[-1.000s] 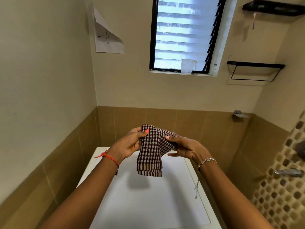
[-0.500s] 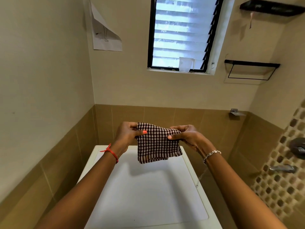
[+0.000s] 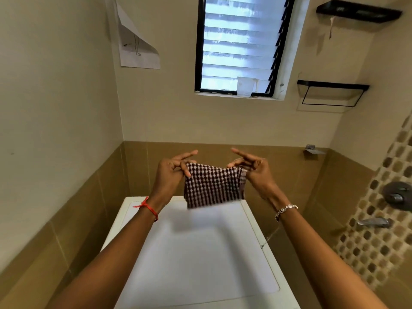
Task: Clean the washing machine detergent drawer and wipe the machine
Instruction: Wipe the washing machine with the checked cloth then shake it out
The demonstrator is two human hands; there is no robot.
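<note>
A dark checked cloth [image 3: 213, 188] hangs folded in the air above the white top of the washing machine [image 3: 200, 259]. My left hand [image 3: 171, 175] pinches its upper left corner, with the other fingers stretched out. My right hand [image 3: 254, 172] pinches the upper right corner in the same way. The cloth is stretched between both hands and its lower edge hangs just over the machine's back edge. The detergent drawer is not in view.
Tiled walls close in on the machine at the left and back. A tap [image 3: 374, 221] and mixer knob [image 3: 396, 195] stick out of the right wall. Black shelves [image 3: 332, 88] and a louvred window [image 3: 238, 45] are higher up.
Both hands have moved apart and a little up, spreading the cloth wider. The grip changed from holding the bunched cloth to pinching its top corners with fingers extended.
</note>
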